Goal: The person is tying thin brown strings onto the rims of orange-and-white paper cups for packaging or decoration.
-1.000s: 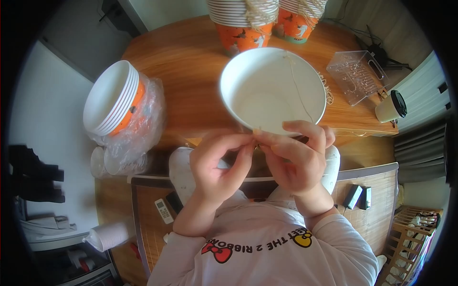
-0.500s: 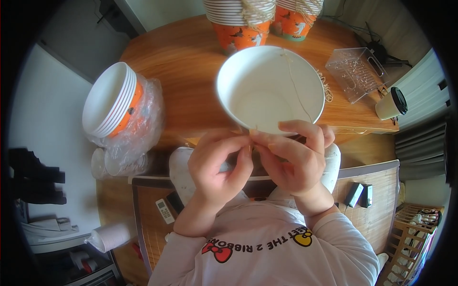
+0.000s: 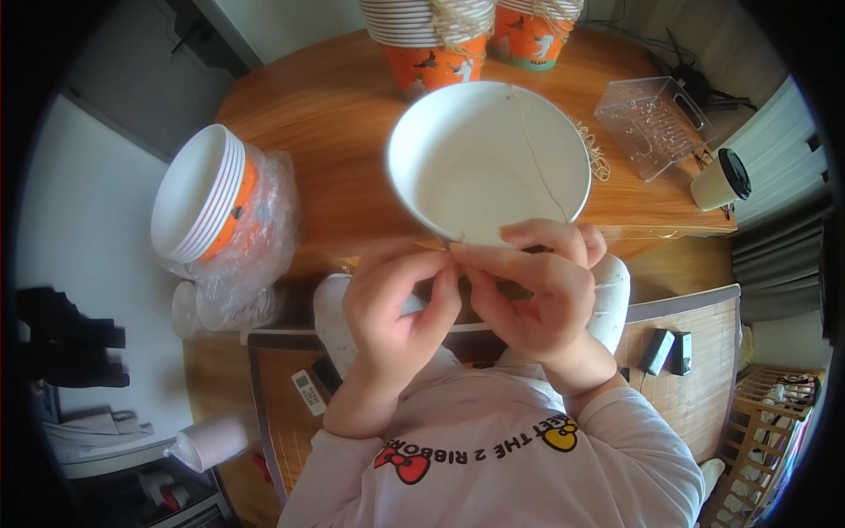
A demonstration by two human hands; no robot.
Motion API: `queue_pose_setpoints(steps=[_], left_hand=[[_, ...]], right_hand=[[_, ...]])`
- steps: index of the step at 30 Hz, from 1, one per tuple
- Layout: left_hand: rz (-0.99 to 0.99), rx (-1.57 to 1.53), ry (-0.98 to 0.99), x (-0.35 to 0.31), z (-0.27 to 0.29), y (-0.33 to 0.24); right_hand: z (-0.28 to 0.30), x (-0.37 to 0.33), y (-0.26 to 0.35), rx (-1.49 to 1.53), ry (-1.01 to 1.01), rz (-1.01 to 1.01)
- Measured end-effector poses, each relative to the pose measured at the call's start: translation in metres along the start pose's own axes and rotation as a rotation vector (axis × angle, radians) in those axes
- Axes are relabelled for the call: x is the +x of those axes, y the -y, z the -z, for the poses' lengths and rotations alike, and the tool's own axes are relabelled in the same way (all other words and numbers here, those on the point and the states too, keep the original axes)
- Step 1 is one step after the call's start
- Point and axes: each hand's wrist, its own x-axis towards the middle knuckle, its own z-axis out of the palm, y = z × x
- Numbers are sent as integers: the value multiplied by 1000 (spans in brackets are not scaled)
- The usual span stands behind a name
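Observation:
A large white-lined paper bucket point(image 3: 489, 167) is tilted at the table's front edge, its open mouth facing me. Thin beige string point(image 3: 539, 163) runs across its inside from the far rim to my right hand. Just outside the near rim, my left hand point(image 3: 396, 295) is closed in a thumb-and-finger pinch. My right hand point(image 3: 537, 286) pinches against the same spot, its outer fingers raised over the rim. A short stub of string shows inside the rim above the fingertips. The pinched piece itself is mostly hidden.
Stacked orange-patterned buckets point(image 3: 431, 62) with string bundles stand at the back. Left, more buckets point(image 3: 198, 194) lie in clear plastic wrap. A clear acrylic box point(image 3: 651, 123) and a lidded cup point(image 3: 720, 180) sit right. A remote point(image 3: 308, 392) lies on the mat below.
My hands and the bucket have shifted slightly left in view, along with the surroundings. Both hands keep their pinch at the near rim, with the fingertips a little closer together.

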Motion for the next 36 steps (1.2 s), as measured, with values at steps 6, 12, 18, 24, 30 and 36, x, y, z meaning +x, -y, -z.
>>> queue_pose_setpoints(steps=[6,12,18,24,30,36], left_hand=[[73,-84,7,-1,1,-2],[-3,-32,15,2,-1,-3],[-59,20,-16,1,-6,-1],[195,-141,116,-12,-2,5],[481,-579,181,-11,-9,4],[576,-687,171,-12,-15,7]], right_hand=[[7,0,3,63,87,-49],[5,-3,-2,26,56,-15],[2,-10,-1,-21,-63,-40],[6,-19,1,10,-26,-134],[-4,-38,7,610,-47,-534],[-8,-44,-1,621,-77,-585]])
